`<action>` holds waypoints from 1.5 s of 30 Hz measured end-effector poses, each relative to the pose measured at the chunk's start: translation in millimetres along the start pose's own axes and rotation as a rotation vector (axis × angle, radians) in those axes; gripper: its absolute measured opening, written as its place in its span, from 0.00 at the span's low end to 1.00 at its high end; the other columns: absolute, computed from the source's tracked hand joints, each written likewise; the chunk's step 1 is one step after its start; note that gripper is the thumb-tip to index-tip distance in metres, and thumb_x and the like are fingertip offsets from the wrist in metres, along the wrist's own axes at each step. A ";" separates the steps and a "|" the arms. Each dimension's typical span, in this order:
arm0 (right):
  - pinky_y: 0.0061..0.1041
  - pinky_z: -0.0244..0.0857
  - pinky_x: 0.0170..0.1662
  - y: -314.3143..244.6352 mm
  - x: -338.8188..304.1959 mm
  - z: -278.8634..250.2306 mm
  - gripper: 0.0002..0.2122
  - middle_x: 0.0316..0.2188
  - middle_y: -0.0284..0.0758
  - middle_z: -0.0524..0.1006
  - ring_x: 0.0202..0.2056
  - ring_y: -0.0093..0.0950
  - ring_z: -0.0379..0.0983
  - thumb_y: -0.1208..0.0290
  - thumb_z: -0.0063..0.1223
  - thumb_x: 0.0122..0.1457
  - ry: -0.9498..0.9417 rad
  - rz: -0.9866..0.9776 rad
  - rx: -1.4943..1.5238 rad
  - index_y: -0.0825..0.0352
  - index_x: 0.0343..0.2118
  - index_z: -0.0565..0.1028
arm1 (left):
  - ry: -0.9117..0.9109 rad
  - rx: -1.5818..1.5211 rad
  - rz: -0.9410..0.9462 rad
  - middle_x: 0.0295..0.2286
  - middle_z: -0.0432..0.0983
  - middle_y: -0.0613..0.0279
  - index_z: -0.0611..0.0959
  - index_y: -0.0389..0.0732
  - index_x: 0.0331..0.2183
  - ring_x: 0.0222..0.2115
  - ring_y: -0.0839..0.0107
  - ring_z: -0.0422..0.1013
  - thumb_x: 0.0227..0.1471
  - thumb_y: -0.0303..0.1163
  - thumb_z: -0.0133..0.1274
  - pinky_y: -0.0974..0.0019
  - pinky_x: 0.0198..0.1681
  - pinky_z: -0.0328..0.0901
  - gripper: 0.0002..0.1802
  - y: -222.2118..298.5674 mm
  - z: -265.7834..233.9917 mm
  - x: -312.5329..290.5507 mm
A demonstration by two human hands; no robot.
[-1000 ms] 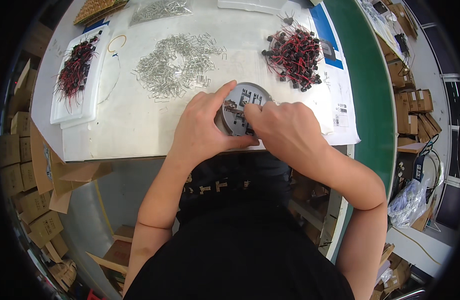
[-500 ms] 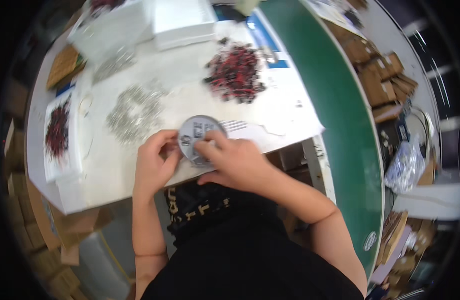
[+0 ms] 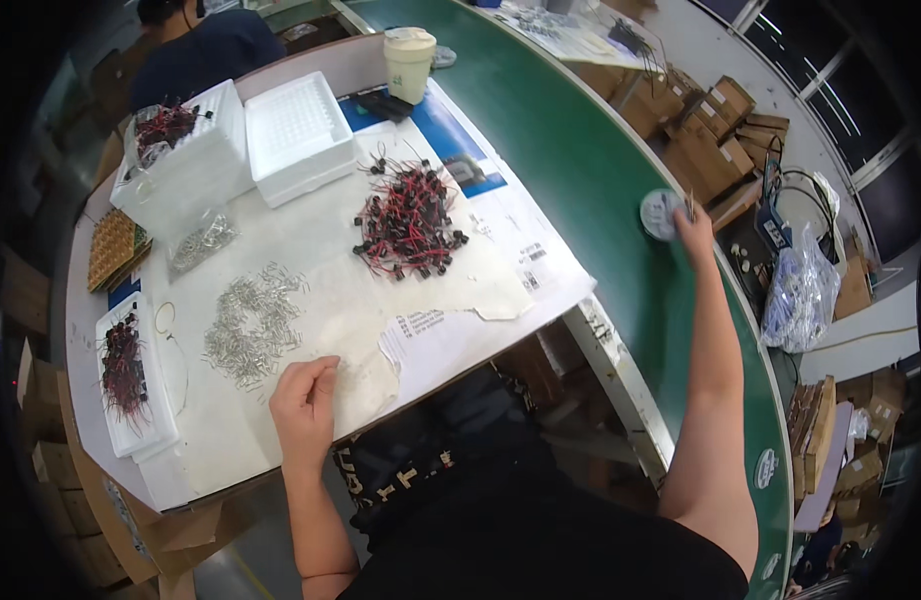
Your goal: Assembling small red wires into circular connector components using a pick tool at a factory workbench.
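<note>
Stretched far out to the right, my right hand (image 3: 695, 237) grips the edge of a round grey-faced spool (image 3: 660, 214) over the green conveyor belt (image 3: 620, 180). Near the table's front edge my left hand (image 3: 307, 400) is closed, thumb and fingertips pressed together; anything between them is too small to make out. Just beyond it lies a loose heap of small clear and silvery pieces (image 3: 250, 325). Farther right on the table is a pile of black parts with red and black wires (image 3: 410, 220).
White foam boxes (image 3: 300, 135) stand at the back, one holding more wired parts. At left are a white foam tray (image 3: 140, 375) of wired parts, a bag of small pieces (image 3: 202, 240) and a board stack (image 3: 117, 245). A cup (image 3: 408, 62) stands far back; another person (image 3: 205, 50) sits beyond.
The spool has gone from between both hands at the table's front edge to the right, over the belt, with my right hand. My left hand stays by the front edge, fingers pinched. The view has shifted.
</note>
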State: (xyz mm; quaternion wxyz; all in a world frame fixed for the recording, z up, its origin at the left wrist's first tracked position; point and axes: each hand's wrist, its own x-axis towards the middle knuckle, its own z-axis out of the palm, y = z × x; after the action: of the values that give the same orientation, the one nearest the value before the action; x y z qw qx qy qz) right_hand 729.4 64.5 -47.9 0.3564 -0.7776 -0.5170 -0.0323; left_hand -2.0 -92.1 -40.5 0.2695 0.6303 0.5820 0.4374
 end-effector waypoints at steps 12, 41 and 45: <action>0.32 0.71 0.37 -227.7 21.5 138.7 0.12 0.27 0.43 0.81 0.30 0.31 0.78 0.65 0.61 0.63 -0.353 -0.306 0.097 0.70 0.38 0.82 | -0.005 0.433 0.329 0.33 0.77 0.56 0.89 0.39 0.41 0.36 0.54 0.73 0.49 0.21 0.63 0.56 0.42 0.68 0.14 8.7 20.2 2.2; 0.16 0.52 0.23 -364.0 44.7 118.4 0.06 0.28 0.21 0.75 0.22 0.10 0.62 0.68 0.64 0.64 -0.591 -0.322 0.407 0.62 0.41 0.82 | 0.082 0.308 0.364 0.38 0.80 0.62 0.91 0.44 0.43 0.39 0.59 0.75 0.43 0.26 0.67 0.59 0.45 0.71 0.19 -0.9 9.9 8.6; 0.27 0.73 0.37 -409.4 -108.8 58.9 0.08 0.33 0.33 0.79 0.31 0.30 0.79 0.80 0.68 0.53 -1.124 -0.947 0.397 0.65 0.35 0.83 | 0.261 0.157 0.391 0.42 0.79 0.59 0.89 0.43 0.47 0.43 0.57 0.75 0.42 0.31 0.71 0.56 0.49 0.71 0.25 2.5 6.2 4.4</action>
State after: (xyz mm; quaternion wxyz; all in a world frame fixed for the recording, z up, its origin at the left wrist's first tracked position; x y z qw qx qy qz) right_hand 321.6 100.7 76.0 0.1210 -0.2935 -0.8952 0.3127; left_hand 4.3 -87.2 -40.3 0.0524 0.6880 0.5113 0.5123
